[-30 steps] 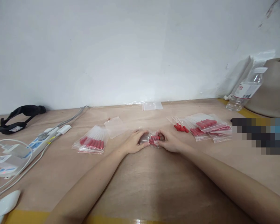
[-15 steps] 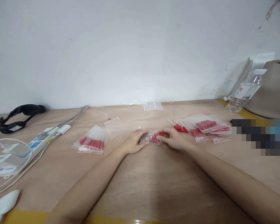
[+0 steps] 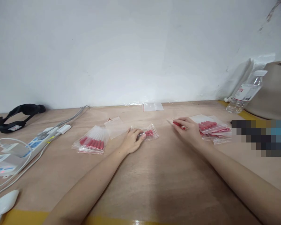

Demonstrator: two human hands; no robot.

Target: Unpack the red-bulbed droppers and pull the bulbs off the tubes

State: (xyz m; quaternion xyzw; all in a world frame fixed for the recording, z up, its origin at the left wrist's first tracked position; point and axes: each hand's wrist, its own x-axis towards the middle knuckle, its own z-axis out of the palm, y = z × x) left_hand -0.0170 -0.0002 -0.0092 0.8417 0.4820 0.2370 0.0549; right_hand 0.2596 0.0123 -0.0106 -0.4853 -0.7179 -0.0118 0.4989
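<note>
My left hand [image 3: 133, 140] is closed on the left part of a clear zip bag [image 3: 156, 135], holding it at the middle of the table. Inside the bag's right end lie several red-handled sticks [image 3: 149, 132]. Further right, my right hand [image 3: 189, 132] has its fingers closed around red-handled sticks [image 3: 177, 122] with thin pale tips pointing left; their exact kind and number I cannot make out. Just beyond that hand is a pile of clear zip bags [image 3: 212, 125] with red handles in them.
Fanned filled bags [image 3: 92, 140] lie to the left, beside a flat bag [image 3: 114, 127]. Another bag [image 3: 153, 107] lies by the wall. A power strip [image 3: 35, 143] with cables and a black headband [image 3: 21, 115] stand left; a water bottle [image 3: 245, 92] leans at the right.
My right hand has left the bag and moved right to the loose red-handled sticks, closing on them. My left hand stays on the bag, shifted slightly left.
</note>
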